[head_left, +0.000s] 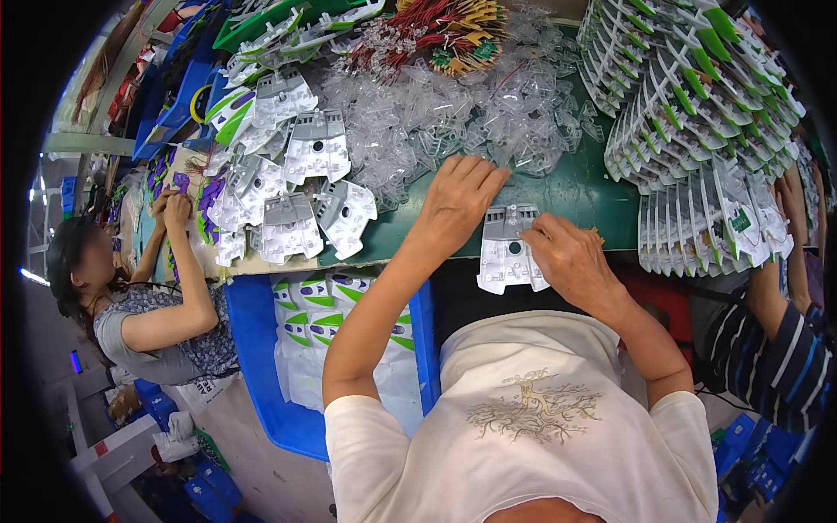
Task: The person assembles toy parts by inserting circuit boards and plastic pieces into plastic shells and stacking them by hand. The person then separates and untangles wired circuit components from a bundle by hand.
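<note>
My right hand (568,261) grips the right side of a white and grey plastic housing (506,253), which sits at the table's near edge with its moulded inner side up. My left hand (462,199) is just beyond it, back of the hand up, beside the heap of clear plastic pieces (418,126). Its fingers are curled together, and whatever lies under the fingertips is hidden. More housings (316,157) like this one lie in a loose pile to the left of my left arm. A bit of orange shows behind my right hand.
Stacked white and green shells (697,105) rise at the right. Red wire bundles (418,35) lie at the back of the green tabletop (593,205). A blue bin (261,383) with wrapped shells stands at my left. One co-worker (166,296) works left, another's striped sleeve (776,349) shows right.
</note>
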A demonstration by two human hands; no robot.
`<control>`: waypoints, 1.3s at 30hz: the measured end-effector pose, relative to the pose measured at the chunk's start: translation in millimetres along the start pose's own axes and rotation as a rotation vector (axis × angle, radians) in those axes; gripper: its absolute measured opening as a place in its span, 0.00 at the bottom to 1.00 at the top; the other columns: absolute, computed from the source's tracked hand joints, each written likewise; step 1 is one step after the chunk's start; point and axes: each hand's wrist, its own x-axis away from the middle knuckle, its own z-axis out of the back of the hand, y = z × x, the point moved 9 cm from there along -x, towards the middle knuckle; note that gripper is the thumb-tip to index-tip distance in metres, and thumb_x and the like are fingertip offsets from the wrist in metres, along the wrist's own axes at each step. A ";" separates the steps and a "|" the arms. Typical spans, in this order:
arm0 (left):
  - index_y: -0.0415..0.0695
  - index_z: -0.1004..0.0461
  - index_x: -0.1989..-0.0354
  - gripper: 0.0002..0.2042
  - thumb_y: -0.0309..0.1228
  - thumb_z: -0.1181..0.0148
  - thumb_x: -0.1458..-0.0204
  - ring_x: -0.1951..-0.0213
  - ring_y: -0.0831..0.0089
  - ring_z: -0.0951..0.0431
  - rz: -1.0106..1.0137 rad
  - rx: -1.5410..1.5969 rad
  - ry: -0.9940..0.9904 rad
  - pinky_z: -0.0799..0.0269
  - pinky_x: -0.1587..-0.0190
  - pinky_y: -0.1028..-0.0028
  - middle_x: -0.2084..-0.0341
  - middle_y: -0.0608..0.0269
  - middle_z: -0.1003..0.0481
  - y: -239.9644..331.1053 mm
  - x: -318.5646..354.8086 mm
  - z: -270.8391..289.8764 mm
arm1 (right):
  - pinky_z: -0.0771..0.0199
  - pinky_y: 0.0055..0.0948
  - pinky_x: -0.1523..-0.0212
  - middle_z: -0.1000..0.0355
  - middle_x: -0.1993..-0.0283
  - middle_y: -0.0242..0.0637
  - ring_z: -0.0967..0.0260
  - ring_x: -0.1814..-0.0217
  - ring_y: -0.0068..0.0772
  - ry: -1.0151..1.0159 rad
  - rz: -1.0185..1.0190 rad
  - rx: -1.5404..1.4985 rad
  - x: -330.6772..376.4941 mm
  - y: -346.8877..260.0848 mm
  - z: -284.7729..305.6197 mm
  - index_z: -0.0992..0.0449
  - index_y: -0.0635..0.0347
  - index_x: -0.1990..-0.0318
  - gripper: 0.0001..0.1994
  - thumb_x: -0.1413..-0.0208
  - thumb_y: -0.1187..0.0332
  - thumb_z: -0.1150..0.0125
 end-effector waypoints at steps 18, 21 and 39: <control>0.40 0.24 0.53 0.17 0.16 0.39 0.53 0.55 0.55 0.26 0.252 0.165 -0.071 0.30 0.51 0.60 0.58 0.55 0.24 6.5 40.2 28.3 | 0.25 0.41 0.66 0.30 0.61 0.41 0.26 0.59 0.43 -0.011 0.000 -0.056 0.0 4.1 6.6 0.23 0.64 0.57 0.14 0.54 0.82 0.41; 0.39 0.24 0.56 0.13 0.18 0.37 0.51 0.59 0.52 0.23 0.438 0.356 0.001 0.27 0.55 0.60 0.59 0.53 0.24 11.9 52.3 28.6 | 0.24 0.37 0.69 0.28 0.62 0.38 0.24 0.63 0.40 0.018 0.043 -0.024 -1.7 1.5 11.0 0.21 0.63 0.59 0.13 0.54 0.81 0.39; 0.40 0.21 0.59 0.11 0.24 0.35 0.52 0.53 0.60 0.21 0.106 0.080 -0.055 0.28 0.51 0.63 0.62 0.59 0.21 54.8 45.2 12.8 | 0.25 0.39 0.68 0.27 0.61 0.39 0.25 0.63 0.45 0.150 -0.115 -0.166 0.2 18.3 14.1 0.26 0.62 0.66 0.05 0.50 0.76 0.36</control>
